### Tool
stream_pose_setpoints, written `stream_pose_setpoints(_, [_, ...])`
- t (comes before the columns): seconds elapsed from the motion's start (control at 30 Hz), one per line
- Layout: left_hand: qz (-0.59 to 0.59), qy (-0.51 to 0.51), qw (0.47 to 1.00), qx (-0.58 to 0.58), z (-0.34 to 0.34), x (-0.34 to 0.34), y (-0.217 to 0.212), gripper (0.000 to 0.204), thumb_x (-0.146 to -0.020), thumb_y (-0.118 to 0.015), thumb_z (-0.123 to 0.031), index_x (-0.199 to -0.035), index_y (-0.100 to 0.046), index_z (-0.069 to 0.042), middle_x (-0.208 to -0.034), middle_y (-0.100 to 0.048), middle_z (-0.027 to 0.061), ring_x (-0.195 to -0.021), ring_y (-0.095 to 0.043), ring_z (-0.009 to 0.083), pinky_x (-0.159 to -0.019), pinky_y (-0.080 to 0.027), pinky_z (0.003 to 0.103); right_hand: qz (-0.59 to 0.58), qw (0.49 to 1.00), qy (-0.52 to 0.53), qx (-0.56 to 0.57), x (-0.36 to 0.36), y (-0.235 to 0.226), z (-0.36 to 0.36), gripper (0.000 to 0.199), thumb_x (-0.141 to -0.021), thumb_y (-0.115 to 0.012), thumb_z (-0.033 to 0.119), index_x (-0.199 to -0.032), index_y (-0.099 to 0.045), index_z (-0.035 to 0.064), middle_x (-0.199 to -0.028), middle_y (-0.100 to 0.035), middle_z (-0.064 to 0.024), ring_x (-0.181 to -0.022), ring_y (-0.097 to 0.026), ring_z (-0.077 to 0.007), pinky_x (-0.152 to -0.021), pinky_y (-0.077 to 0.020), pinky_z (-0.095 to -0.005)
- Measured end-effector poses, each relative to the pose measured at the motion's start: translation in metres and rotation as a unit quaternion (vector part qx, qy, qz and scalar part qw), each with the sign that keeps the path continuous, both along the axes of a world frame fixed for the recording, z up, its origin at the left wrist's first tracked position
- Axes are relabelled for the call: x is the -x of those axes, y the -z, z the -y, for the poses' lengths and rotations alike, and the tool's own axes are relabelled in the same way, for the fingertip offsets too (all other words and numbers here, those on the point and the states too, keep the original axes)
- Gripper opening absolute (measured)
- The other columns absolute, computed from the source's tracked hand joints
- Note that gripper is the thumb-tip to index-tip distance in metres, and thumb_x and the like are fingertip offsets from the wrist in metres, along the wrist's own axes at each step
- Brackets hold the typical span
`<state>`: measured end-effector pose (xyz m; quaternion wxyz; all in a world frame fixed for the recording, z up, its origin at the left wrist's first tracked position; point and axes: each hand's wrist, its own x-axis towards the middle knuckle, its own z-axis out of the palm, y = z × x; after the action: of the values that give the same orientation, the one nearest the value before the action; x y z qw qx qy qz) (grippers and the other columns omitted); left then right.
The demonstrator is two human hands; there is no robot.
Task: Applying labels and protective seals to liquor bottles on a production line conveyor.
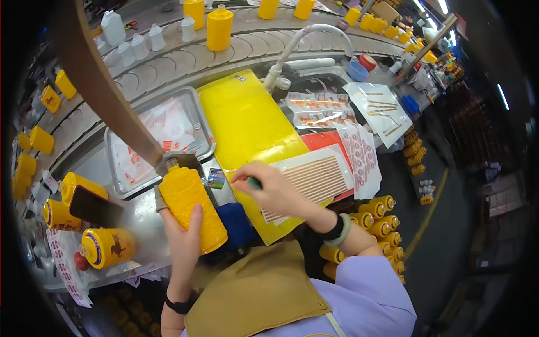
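Note:
A textured yellow bottle (192, 206), its neck pointing away from me, is tilted in my left hand (182, 238), the thumb lying along its lower right side. A grey band wraps one left fingertip. My right hand (272, 191) is closed, fingers curled round a small dark-green thing (255, 183) whose kind I cannot make out. It hovers right of the bottle, apart from it, over a yellow sheet (241, 121). Beside the right wrist lies a white sheet with brown-gold stripes (317, 178). A blue cloth-like thing (234, 223) lies by the bottle's lower right side.
A brown post (104, 84) slants down toward the bottle. A metal tray (206, 132) holds printed sheets. Left stand decorated yellow bottles (115, 248) and a dark flat panel (96, 208). Behind runs a conveyor (247, 46) with bottles; a tap (275, 76) rises by decal sheets (320, 109).

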<state>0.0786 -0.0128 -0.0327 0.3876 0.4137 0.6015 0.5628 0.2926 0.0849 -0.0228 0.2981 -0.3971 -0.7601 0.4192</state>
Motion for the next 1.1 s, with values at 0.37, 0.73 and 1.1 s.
stream_pose_setpoints(0.37, [0.005, -0.014, 1.000, 0.020, -0.002, -0.005, -0.007, 0.076, -0.096, -0.063, -0.006, -0.157, -0.020, 0.000, -0.140, -0.051, 0.0172, -0.121, -0.058, 0.0248, -0.104, -0.047, 0.039, 0.500, 0.856, 0.116, -0.063, -0.194, 0.026, -0.185, 0.033, -0.086, -0.073, 0.031, -0.105, -0.073, 0.0036, -0.103, -0.072, -0.0222, -0.098, -0.069, -0.0390, -0.087, -0.0536, -0.0455])
stream_pose_setpoints(0.73, [-0.034, -0.007, 0.998, 0.060, 0.001, -0.001, -0.010, 0.082, -0.094, -0.063, -0.003, -0.160, -0.014, -0.001, -0.142, -0.049, 0.0176, -0.122, -0.057, 0.0252, -0.105, -0.047, 0.038, 0.568, 0.811, 0.129, 0.047, -0.215, 0.087, -0.238, 0.071, -0.071, -0.081, 0.054, -0.111, -0.072, -0.0046, -0.116, -0.070, -0.0265, -0.109, -0.069, -0.0375, -0.093, -0.0548, -0.0448])
stream_pose_setpoints(1.1, [0.030, -0.009, 0.993, 0.112, 0.002, 0.000, -0.008, 0.087, -0.092, -0.063, -0.003, -0.161, -0.010, -0.001, -0.144, -0.048, 0.0179, -0.124, -0.056, 0.0257, -0.106, -0.046, 0.039, 0.526, 0.797, 0.295, -0.012, -0.254, 0.058, -0.332, 0.044, -0.086, -0.071, 0.032, -0.116, -0.071, -0.0006, -0.114, -0.071, -0.0261, -0.105, -0.070, -0.0422, -0.091, -0.0559, -0.0473])
